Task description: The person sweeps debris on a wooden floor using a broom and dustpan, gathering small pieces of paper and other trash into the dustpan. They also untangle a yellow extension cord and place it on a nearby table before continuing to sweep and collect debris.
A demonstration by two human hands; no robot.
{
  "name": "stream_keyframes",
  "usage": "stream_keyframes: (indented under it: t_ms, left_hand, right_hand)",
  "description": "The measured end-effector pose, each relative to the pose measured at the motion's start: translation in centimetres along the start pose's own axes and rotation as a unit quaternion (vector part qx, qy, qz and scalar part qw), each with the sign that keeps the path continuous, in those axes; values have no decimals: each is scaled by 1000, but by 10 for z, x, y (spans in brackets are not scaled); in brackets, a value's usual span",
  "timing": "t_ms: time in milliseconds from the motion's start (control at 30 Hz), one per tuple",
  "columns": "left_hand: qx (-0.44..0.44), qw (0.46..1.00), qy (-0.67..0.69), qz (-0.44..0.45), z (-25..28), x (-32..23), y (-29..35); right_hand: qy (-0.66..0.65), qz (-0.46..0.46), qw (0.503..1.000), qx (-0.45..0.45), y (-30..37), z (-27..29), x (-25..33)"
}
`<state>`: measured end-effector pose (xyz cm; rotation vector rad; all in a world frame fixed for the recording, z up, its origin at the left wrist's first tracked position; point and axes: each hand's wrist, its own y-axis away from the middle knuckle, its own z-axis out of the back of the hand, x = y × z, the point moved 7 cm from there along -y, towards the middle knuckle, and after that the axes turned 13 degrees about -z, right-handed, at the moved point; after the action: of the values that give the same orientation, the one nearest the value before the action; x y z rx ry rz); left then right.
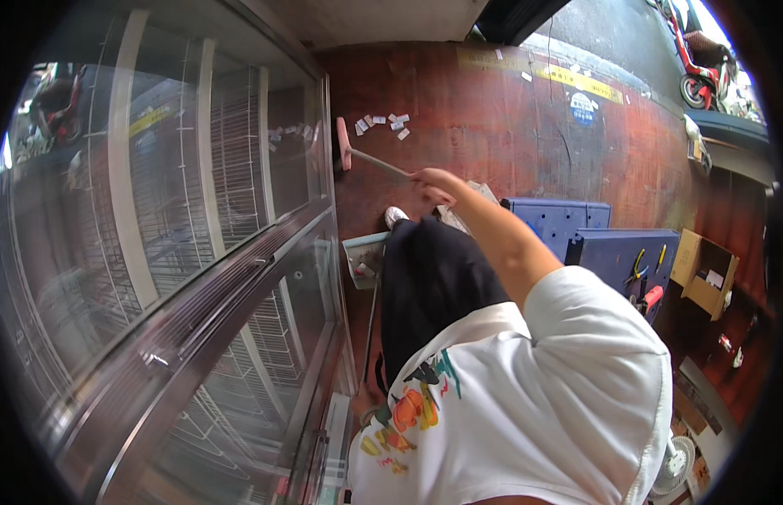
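My right hand (435, 186) is closed around the light handle of a broom (380, 163). The broom's pink head (344, 145) rests at floor level beside the base of the glass cabinet. Several small white paper pieces (380, 121) lie scattered on the reddish floor just right of the broom head. Nearer to me, by my left leg, stands a pale dustpan (366, 252) with bits of litter in it. Its thin long handle (371, 328) runs back toward my body. My left hand is out of sight, so whether it holds that handle cannot be seen.
A glass-doored cabinet (231, 252) with wire racks fills the left side. On the right are blue panels (593, 252) with pliers (638, 268) on one, an open cardboard box (707, 273) and a fan (673, 463). A red scooter (699, 80) stands outside at the far right.
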<state>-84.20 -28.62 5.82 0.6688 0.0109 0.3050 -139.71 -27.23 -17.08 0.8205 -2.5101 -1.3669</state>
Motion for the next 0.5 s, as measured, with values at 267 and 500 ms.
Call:
stream_keyframes:
  t_ms: [267,500]
  left_hand:
    - [43,990,-51,-122,-6,-46,-39]
    - [51,993,-15,-106,-4,-115,-34]
  right_hand:
    - [-67,131,951,-272,179,163,-43]
    - [-123,80,971,-187,310,120,20]
